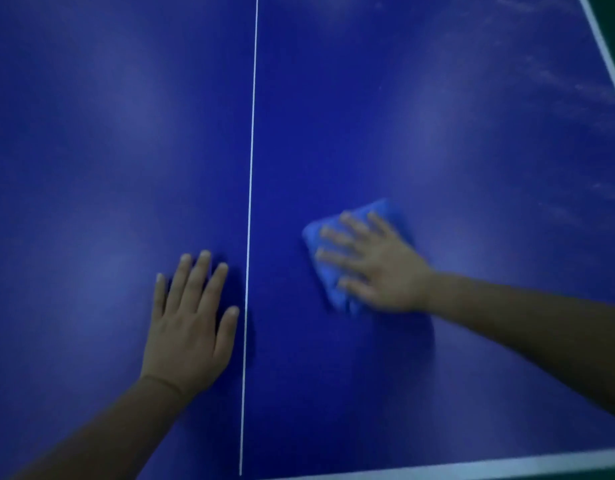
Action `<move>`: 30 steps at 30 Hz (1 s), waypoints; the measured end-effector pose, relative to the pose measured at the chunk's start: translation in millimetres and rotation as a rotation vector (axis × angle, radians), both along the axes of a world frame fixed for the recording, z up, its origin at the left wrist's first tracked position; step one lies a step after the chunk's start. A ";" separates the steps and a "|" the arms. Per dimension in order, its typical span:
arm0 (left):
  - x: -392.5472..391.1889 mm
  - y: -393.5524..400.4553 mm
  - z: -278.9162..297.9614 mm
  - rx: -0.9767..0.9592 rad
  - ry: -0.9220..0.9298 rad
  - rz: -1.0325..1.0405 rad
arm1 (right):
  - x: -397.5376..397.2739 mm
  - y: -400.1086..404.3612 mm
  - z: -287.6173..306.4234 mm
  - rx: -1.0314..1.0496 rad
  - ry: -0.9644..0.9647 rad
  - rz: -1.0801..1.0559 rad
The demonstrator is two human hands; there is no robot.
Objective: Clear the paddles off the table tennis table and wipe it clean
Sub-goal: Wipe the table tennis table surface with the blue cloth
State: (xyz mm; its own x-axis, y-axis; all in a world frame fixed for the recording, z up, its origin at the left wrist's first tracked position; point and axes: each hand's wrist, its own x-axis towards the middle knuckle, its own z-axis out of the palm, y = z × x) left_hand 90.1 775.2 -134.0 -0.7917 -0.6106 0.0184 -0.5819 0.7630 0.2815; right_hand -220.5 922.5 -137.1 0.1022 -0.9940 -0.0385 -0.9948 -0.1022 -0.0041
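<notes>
The blue table tennis table (pixel 368 98) fills the view, with a thin white centre line (pixel 252 168) running away from me. My right hand (pixel 375 265) presses flat, fingers spread, on a folded blue cloth (pixel 325 271) right of the line; hand and cloth look motion-blurred. My left hand (pixel 190 327) rests palm down on the bare tabletop just left of the line, holding nothing. No paddles are in view.
White edge bands mark the table's near edge (pixel 472 467) and right edge (pixel 607 64). Pale smears or dust streaks (pixel 576 91) show on the surface near the right edge. Dark green floor shows beyond the top right corner.
</notes>
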 end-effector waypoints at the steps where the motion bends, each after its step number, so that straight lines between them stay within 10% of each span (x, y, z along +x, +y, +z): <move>1: 10.3 5.6 -1.1 -0.001 -0.024 -0.028 | -24.4 -8.6 -1.9 -0.045 0.021 -0.192; 6: 30.2 10.0 -4.0 0.016 -0.101 -0.073 | -49.1 -17.2 5.9 -0.056 -0.032 -1.018; 11: 31.1 10.9 -3.7 0.031 -0.107 -0.058 | 131.0 74.8 0.8 0.028 -0.099 -0.215; 14: 30.8 9.6 -4.5 0.027 -0.127 -0.064 | 94.3 110.3 2.9 0.049 -0.045 -0.088; 21: 30.0 9.2 -3.0 0.026 -0.131 -0.061 | -15.0 65.6 11.7 -0.058 -0.088 -1.400; 27: 29.8 9.3 -4.1 0.034 -0.120 -0.049 | 210.9 73.6 2.1 0.011 -0.108 -0.500; 30: 28.4 9.5 -3.9 0.037 -0.107 -0.046 | 176.0 133.3 -0.9 0.013 -0.074 -0.573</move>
